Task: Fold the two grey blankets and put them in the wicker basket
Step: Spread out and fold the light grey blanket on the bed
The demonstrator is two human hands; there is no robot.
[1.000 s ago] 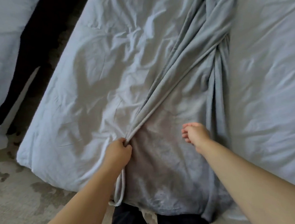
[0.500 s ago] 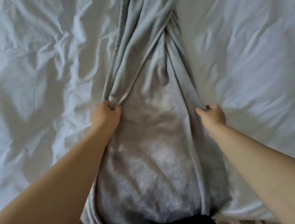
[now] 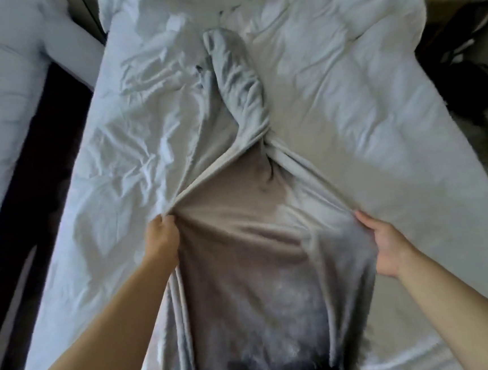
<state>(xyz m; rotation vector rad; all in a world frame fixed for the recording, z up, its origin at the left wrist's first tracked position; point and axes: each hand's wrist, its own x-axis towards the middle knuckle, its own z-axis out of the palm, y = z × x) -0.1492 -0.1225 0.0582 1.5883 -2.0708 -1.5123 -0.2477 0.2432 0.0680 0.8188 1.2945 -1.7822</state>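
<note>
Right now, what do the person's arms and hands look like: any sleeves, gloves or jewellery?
The left hand and right hand are ungloved, with no ring, watch or bracelet showing. The left arm and right arm are bare to the frame's edge; no sleeves are in view.

bed point(image 3: 363, 115): white bedding, all rumpled — creases worst out past the left hand point(image 3: 160, 240)
on it: grey blanket point(image 3: 244, 273), flat between the two hands, twisted into a rope beyond them
right hand point(image 3: 385, 249) side: smoother bedding
</note>
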